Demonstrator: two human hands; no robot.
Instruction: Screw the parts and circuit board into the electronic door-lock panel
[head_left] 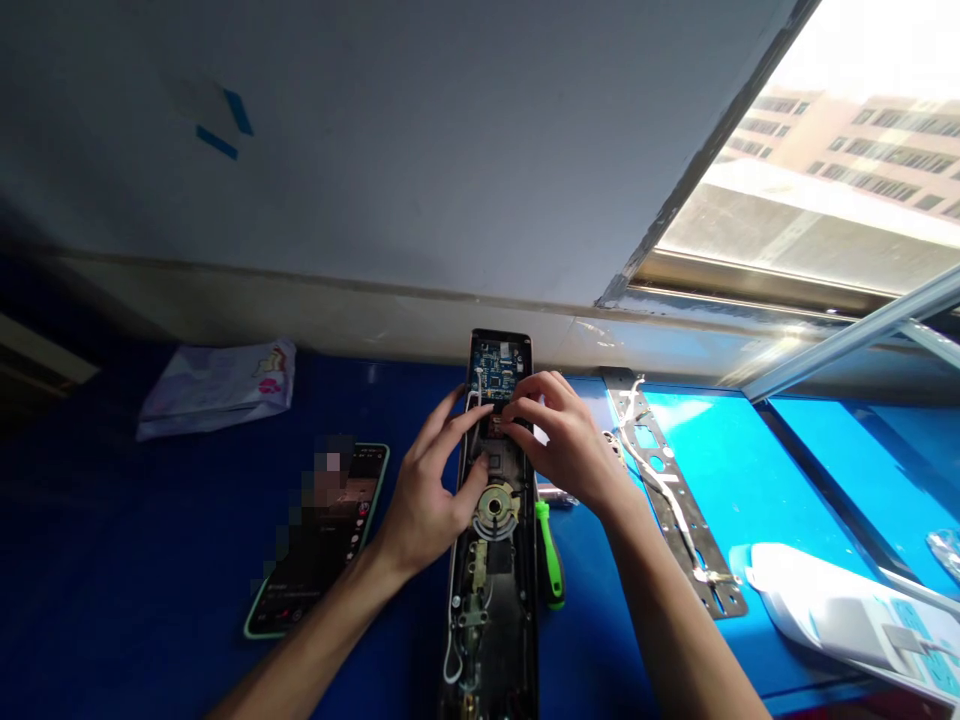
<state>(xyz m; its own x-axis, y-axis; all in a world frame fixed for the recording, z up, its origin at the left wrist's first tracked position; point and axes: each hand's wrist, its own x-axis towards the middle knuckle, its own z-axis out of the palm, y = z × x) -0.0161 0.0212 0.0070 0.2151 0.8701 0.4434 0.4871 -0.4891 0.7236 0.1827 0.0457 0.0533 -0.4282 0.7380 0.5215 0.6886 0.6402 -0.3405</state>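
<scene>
A long black lock housing [496,560] lies with its inside up, running away from me. A blue circuit board [496,372] fills its far end, and a round metal spindle plate [495,507] sits near its middle. My left hand [431,490] grips the left edge, thumb and index finger reaching inside. From the right, my right hand [559,435] has its fingertips pinched together beside a small reddish part [496,426] below the board. The fingers hide what is between them. A white cable [451,620] runs along the left inner side.
A green screwdriver [551,560] lies right of the housing. Beyond it is a black metal plate [664,480] with white wires, then a white plastic piece [840,610]. At left are a phone [367,490] and a tissue pack [217,388]. A wall and window stand behind.
</scene>
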